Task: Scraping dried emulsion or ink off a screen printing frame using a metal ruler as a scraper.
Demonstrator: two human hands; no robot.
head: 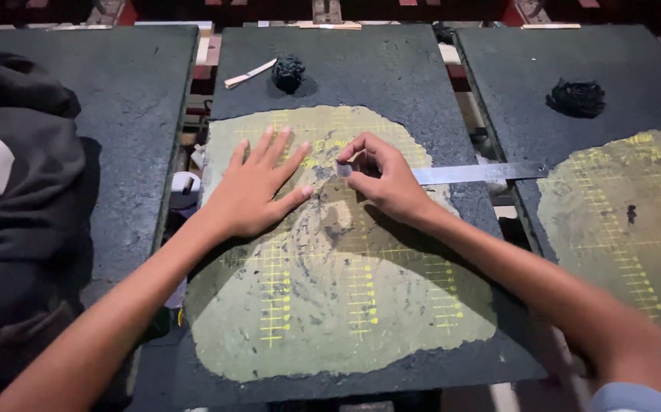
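right hand (385,179) covering metal ruler (477,173) tip

Dim room — light falls from above onto the middle dark stone slab (422,84); forearm shadows run across it, far corners murky, near edge softly blurred.

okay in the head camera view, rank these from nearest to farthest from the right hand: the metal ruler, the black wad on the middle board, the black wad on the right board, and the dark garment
From the right hand:
1. Metal ruler: held in its fingertips, running off to the right.
2. Black wad on the middle board: up and left, near the far edge.
3. Black wad on the right board: up and right.
4. Dark garment: far left board.
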